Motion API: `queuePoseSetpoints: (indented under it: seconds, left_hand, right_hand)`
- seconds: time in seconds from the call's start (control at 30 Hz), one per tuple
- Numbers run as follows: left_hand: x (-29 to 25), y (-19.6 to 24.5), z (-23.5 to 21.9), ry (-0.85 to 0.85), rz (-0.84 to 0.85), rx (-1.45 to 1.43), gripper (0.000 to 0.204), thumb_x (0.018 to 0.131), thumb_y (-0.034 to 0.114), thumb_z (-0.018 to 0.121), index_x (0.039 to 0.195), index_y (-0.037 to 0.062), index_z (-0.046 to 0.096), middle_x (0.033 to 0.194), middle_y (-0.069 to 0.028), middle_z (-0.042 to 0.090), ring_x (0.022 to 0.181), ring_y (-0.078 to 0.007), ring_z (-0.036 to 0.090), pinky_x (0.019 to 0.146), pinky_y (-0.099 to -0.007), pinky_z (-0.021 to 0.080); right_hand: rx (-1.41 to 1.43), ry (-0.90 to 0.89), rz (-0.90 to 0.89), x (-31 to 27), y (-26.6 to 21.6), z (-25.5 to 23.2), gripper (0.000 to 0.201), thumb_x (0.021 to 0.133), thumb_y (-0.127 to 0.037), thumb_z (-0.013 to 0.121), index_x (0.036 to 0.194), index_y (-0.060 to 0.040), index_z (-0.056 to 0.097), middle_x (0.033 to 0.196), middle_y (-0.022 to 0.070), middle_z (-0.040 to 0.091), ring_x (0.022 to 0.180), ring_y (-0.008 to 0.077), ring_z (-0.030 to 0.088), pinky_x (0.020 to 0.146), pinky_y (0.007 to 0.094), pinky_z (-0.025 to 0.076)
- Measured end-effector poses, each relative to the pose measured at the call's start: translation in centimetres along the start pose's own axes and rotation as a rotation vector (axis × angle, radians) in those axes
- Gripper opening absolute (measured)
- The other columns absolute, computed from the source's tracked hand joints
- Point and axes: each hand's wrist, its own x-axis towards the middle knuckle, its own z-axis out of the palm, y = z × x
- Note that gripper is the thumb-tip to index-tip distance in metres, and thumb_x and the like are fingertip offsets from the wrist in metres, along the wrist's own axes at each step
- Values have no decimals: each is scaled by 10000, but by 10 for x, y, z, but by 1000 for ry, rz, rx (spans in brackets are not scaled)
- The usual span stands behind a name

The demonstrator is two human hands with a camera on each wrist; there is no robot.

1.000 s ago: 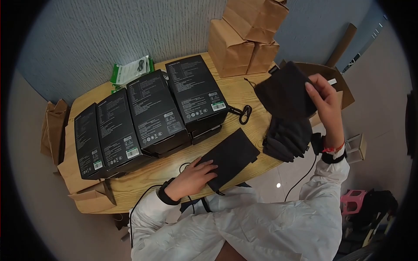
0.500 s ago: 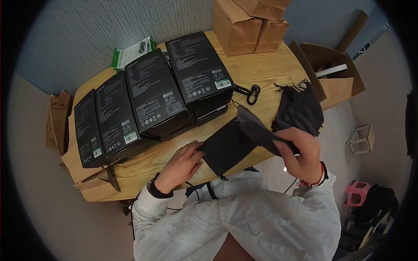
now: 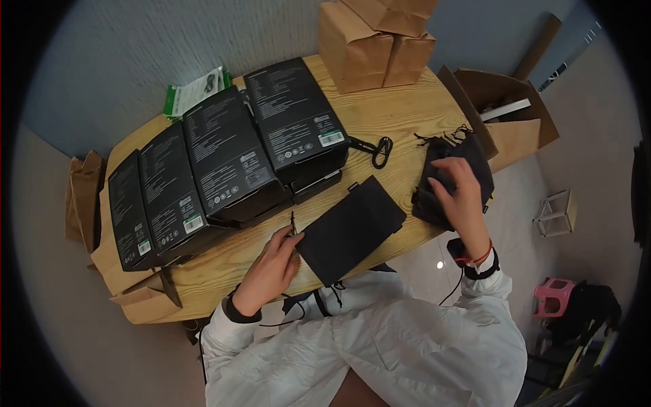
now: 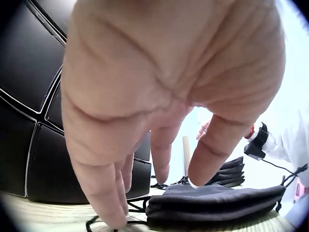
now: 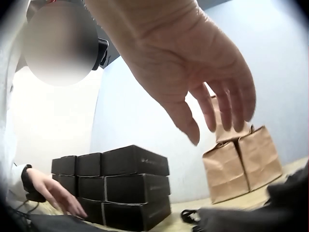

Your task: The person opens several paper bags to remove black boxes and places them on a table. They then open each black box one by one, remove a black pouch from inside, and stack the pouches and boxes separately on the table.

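Note:
In the head view, flat black drawstring pouches (image 3: 352, 230) lie stacked near the table's front edge. My left hand (image 3: 266, 268) is at the stack's left corner, its fingertips down by the cords; the left wrist view shows its fingers extended beside the layered pouches (image 4: 212, 208). Farther right, a loose pile of similar black pouches (image 3: 432, 211) lies at the table edge, cords toward the back. My right hand (image 3: 463, 197) hovers over that pile with thumb and fingers apart, and the right wrist view shows nothing held in them.
Black printed boxes (image 3: 230, 156) stand stacked on the left of the table (image 3: 386, 112). A coiled black cable (image 3: 382, 153) lies beside them. Brown paper bags (image 3: 369, 57) stand at the back. At the right is an open carton (image 3: 519, 139); green-and-white packets (image 3: 196, 93) lie by the wall.
My right hand has laid its pouch on the one in front, let go, and moved right to the pile. My left hand has slid off the pouch to its left corner.

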Motion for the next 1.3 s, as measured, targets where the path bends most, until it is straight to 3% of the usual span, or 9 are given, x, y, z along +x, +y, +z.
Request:
queuePoseSetpoints:
  seconds: [0.13,0.33,0.43,0.5,0.57,0.7,0.93,1.1,1.3]
  left_hand:
    - [3,1,4,40,37,77,400,856,44,566,1249,30,495,1332,-213,423,1179,-410,467,970,-426,418]
    - [3,2,7,-16,11,56,381,866,83,584,1238,39,520,1341,-212,426,1172,-401,477,973,-424,418]
    - [3,1,7,-43,-15,8,372,870,88,583,1235,41,525,1335,-208,434,1163,-402,484,966,-423,423]
    - [4,-1,7,-34,4,26,368,871,90,583,1231,40,527,1332,-206,438,1159,-401,486,963,-422,425]
    - [3,-1,9,-24,19,40,363,872,93,584,1227,39,530,1328,-205,441,1155,-401,489,960,-422,427]
    - [4,-3,7,-26,31,63,357,872,96,585,1220,36,533,1321,-203,447,1151,-396,492,959,-423,430]
    - [2,0,14,8,68,114,369,870,115,597,1222,31,526,1331,-231,415,1138,-414,492,956,-435,431]
    - [1,-2,25,-64,135,139,642,776,325,737,1285,41,468,1406,-277,286,1264,-496,345,1015,-489,383]
    - [2,-3,34,-89,124,213,657,747,309,756,1282,50,475,1424,-269,272,1276,-530,309,1027,-515,367]
  right_hand:
    - [-238,-52,19,5,29,-38,486,686,-158,792,1075,-30,532,967,166,566,925,365,561,797,393,467]
    - [-350,-621,369,8,72,-69,639,670,-377,824,1089,-25,493,1071,165,555,981,342,554,826,386,451]
    - [-213,-749,272,0,81,-53,607,689,-375,821,1070,-27,501,1037,151,561,929,306,565,804,377,458]
    - [-152,-722,234,-4,96,-49,540,730,-359,800,1046,-33,509,1007,139,559,908,280,560,791,357,459]
    - [179,-510,533,-2,111,-53,499,759,-334,777,1063,-39,516,1007,137,546,936,270,547,800,344,453]
    - [-142,-519,89,-15,122,-43,381,753,-78,660,1108,-14,538,1024,159,572,938,332,586,826,371,481]
    - [-308,-307,59,-8,128,-42,279,757,-20,603,1032,25,582,921,224,620,888,404,589,815,413,484]
    - [-165,-74,37,40,53,-84,203,842,-33,599,1036,14,569,938,208,632,880,413,597,757,388,487]
    - [134,-24,-44,113,17,-90,211,851,-43,646,1039,16,573,875,99,669,810,113,631,723,267,497]
